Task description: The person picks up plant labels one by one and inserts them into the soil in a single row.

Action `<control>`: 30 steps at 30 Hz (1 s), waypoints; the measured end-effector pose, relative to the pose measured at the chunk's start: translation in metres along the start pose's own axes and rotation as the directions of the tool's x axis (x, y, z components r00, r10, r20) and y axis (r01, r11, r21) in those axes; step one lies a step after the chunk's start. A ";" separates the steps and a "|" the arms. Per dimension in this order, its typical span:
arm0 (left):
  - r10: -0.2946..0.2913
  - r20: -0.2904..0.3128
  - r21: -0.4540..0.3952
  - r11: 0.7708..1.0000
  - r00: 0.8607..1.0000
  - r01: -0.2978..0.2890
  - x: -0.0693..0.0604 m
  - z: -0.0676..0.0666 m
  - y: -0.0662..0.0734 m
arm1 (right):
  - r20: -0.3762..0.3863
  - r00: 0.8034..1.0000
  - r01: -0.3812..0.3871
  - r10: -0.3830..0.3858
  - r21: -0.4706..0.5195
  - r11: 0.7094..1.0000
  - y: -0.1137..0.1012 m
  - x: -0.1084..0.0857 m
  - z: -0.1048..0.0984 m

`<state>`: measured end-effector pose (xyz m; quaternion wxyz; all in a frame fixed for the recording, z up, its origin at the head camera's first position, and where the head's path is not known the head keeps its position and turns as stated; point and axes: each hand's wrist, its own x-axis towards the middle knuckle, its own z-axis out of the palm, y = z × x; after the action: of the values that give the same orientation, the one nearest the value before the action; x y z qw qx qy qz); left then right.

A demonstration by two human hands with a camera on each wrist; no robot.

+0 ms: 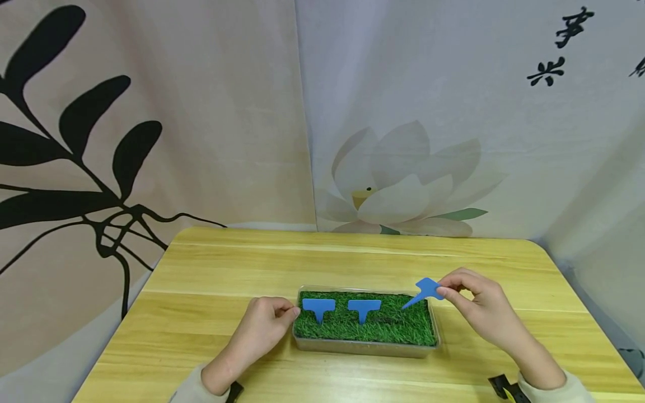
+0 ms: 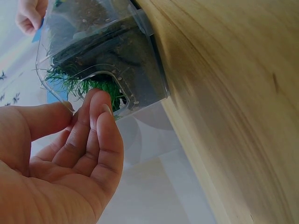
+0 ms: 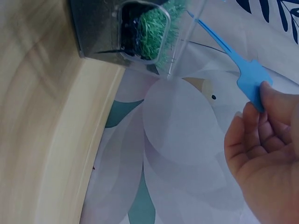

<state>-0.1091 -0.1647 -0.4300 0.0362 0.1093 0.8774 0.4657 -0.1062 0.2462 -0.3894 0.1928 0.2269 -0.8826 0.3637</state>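
A clear plastic box with green artificial grass in it stands on the table. Two blue T-shaped plant labels, a left one and a middle one, stand upright in the grass. My left hand pinches the box's left rim between thumb and fingers, as the left wrist view also shows. Over the grass's right part, my right hand holds a third blue plant label by its head between thumb and fingers. Its pointed stem slants down to the left; whether the tip touches the grass I cannot tell.
The wooden table has rounded far corners. Behind it hangs a pale curtain printed with dark leaves, a lotus flower and black characters. Dark straps show at both wrists, below light sleeves.
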 end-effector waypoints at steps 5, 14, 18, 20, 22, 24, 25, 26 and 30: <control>0.001 -0.001 -0.004 1.000 1.000 -0.001 0.000 0.000 0.000 | 0.023 1.000 -0.011 0.011 0.020 1.000 0.000 -0.002 0.005; -0.009 0.000 -0.010 1.000 1.000 0.009 0.000 0.000 0.000 | 0.056 0.998 0.008 -0.011 0.055 0.998 -0.001 -0.004 0.011; -0.007 0.000 -0.009 1.000 1.000 0.007 0.001 0.000 0.000 | 0.063 0.997 0.047 -0.050 0.054 0.997 -0.002 -0.004 0.014; -0.006 -0.001 -0.008 1.000 1.000 0.006 0.001 0.000 0.000 | 0.069 0.995 0.064 -0.068 0.051 0.997 -0.001 -0.004 0.015; -0.005 -0.003 -0.007 1.000 1.000 0.004 0.001 0.000 0.000 | 0.072 0.994 0.077 -0.081 0.057 0.995 -0.001 -0.005 0.017; -0.004 -0.004 -0.006 1.000 1.000 0.004 0.001 0.001 -0.001 | 0.077 0.992 0.092 -0.096 0.063 0.994 0.000 -0.005 0.019; -0.005 -0.004 -0.007 1.000 1.000 0.005 0.001 0.001 -0.001 | 0.078 0.991 0.099 -0.105 0.068 0.993 0.000 -0.005 0.019; -0.005 -0.004 -0.008 1.000 1.000 0.005 0.001 0.001 -0.001 | 0.079 0.991 0.106 -0.112 0.071 0.992 0.000 -0.005 0.020; -0.008 -0.003 -0.013 1.000 1.000 0.008 0.001 0.001 -0.001 | 0.078 0.988 0.125 -0.131 0.080 0.989 0.002 -0.005 0.021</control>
<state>-0.1098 -0.1645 -0.4309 0.0375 0.1048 0.8749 0.4713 -0.1070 0.2331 -0.4070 0.1705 0.3052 -0.8591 0.3739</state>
